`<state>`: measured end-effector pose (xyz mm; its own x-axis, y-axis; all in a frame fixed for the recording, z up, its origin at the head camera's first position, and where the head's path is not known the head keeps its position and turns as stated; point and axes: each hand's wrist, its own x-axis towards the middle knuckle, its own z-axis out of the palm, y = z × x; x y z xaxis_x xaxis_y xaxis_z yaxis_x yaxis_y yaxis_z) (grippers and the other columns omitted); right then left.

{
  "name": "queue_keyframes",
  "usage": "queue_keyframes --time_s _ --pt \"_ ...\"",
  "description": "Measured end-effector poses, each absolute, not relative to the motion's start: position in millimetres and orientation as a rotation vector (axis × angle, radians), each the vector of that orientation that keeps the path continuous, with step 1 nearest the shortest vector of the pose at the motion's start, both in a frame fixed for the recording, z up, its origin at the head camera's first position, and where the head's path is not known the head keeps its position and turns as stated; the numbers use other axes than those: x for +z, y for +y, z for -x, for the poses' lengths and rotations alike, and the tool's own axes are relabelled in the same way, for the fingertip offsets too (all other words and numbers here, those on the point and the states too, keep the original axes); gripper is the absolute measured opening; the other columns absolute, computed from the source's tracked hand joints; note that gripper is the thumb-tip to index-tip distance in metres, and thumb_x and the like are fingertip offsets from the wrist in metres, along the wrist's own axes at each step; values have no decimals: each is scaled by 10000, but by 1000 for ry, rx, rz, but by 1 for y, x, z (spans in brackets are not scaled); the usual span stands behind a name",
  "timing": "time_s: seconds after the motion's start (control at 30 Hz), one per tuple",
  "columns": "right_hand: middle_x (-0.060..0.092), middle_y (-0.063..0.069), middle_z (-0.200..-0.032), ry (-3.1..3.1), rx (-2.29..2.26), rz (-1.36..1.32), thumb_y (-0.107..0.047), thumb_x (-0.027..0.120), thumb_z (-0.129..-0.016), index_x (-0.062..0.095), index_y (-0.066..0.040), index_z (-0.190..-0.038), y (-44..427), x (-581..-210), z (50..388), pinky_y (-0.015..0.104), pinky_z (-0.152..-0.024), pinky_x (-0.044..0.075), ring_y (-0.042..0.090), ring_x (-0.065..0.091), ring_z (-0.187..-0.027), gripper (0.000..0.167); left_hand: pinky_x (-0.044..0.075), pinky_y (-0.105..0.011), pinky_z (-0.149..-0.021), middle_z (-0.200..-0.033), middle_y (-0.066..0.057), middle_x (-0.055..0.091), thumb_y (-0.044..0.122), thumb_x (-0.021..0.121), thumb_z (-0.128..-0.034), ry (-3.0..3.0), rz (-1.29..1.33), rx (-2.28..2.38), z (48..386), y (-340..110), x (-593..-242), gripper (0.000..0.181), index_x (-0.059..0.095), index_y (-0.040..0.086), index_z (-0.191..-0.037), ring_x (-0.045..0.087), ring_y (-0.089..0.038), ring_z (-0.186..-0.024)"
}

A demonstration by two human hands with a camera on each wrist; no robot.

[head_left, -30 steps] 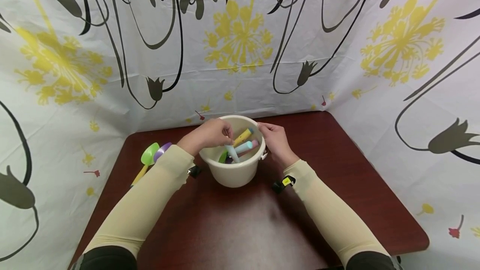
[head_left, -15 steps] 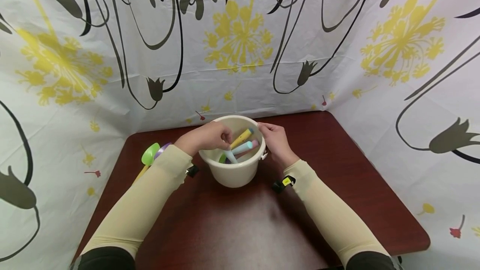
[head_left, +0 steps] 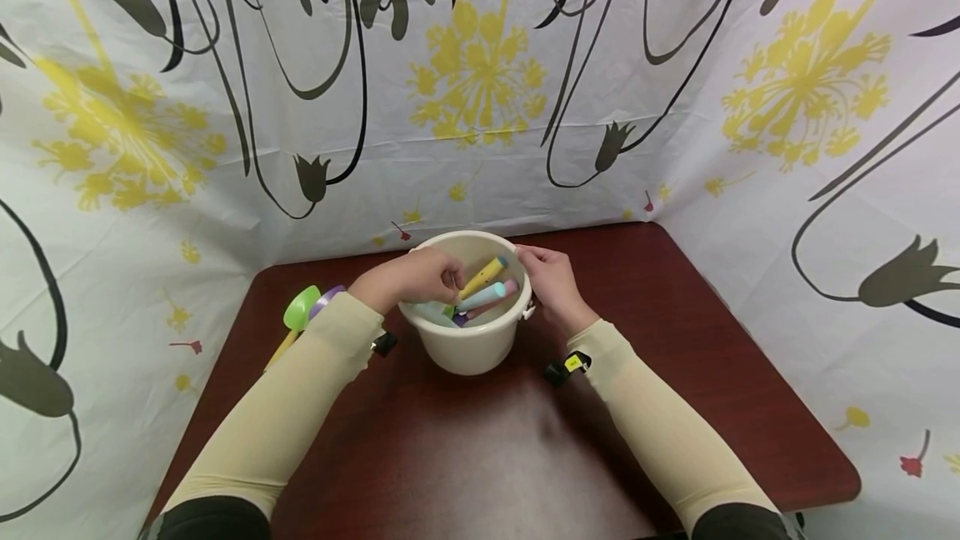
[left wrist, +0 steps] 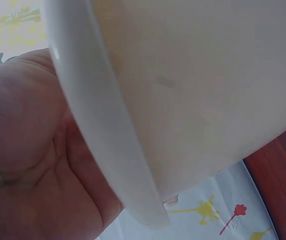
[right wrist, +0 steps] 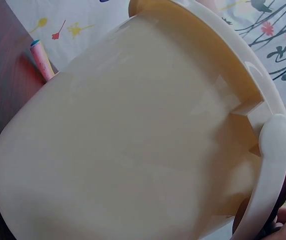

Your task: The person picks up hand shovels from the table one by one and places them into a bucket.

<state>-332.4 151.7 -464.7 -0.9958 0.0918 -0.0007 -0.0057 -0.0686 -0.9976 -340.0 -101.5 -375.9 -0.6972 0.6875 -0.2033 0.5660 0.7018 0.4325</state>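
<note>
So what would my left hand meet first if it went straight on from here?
Probably the yellow handle in the bucket, though depth between it and your left hand is unclear.

- Bucket: on the table, near its back edge.
- Handles: inside the bucket, leaning toward its right wall.
- Left hand: over the bucket's left rim, fingers inside.
- Right hand: at the right rim.
- 2 scoops: on the table, left of the bucket.
- Cloth: behind the table and along both sides.
</note>
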Motion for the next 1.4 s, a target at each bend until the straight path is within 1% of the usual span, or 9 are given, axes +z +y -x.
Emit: queue_keyframes --time_s 0.17,0.4,0.57,0.67,0.87,1.07,1.23,1.4 --pt "771 212 -1277 -2092 2236 99 -247 681 -1111 779 -26 -1359 151 -465 332 279 -635 633 173 783 -942 346 585 -383 -964 -1102 -38 806 153 796 -1014 2563 -986 473 340 -101 -375 215 767 16 -1177 737 -190 -1084" --pt "764 221 -1292 -2102 2225 91 -253 682 -1112 774 -23 -1367 151 -464 331 266 -640 628 175 781 -963 356 582 -402 -977 -1130 -42 798 200 800 -1026 2569 -975 465 341 -101 -376 256 768 26 -1212 730 -202 -1099" --pt "768 219 -1282 -2094 2230 87 -247 679 -1112 777 -24 -1362 151 -464 332 272 -619 626 167 783 -929 349 579 -409 -983 -1131 -39 796 204 796 -1031 2565 -967 473 342 -102 -377 258 766 29 -1219 728 -202 -1106" --pt "768 221 -1280 -2093 2232 88 -250 682 -1112 779 -28 -1361 151 -464 332 276 -605 624 168 784 -905 347 577 -412 -987 -1131 -36 793 201 785 -1039 2564 -971 484 342 -102 -376 235 770 37 -1207 724 -202 -1107" --pt "768 217 -1286 -2100 2235 90 -258 683 -1112 769 -27 -1378 152 -465 332 277 -620 628 164 785 -916 363 572 -413 -977 -1116 -15 783 239 754 -1065 2578 -993 520 342 -102 -376 146 780 110 -1127 715 -194 -1089" --pt "773 210 -1274 -2104 2230 93 -261 678 -1113 778 -45 -1370 152 -464 332 280 -597 623 166 789 -893 350 572 -424 -988 -1113 5 777 241 741 -1082 2578 -1002 590 342 -106 -377 142 790 122 -1142 714 -185 -1086" --pt "770 220 -1277 -2100 2241 83 -256 677 -1115 777 -35 -1367 152 -464 332 281 -623 630 169 788 -926 349 575 -425 -1004 -1104 28 781 238 742 -1085 2615 -1020 687 335 -116 -374 132 796 138 -1150 723 -175 -1092" --pt "778 205 -1258 -2114 2229 100 -267 678 -1114 782 -49 -1363 152 -466 332 277 -601 618 165 783 -899 347 581 -439 -969 -1059 30 780 253 745 -1085 2683 -979 768 326 -130 -368 139 793 140 -1150 722 -174 -1046"
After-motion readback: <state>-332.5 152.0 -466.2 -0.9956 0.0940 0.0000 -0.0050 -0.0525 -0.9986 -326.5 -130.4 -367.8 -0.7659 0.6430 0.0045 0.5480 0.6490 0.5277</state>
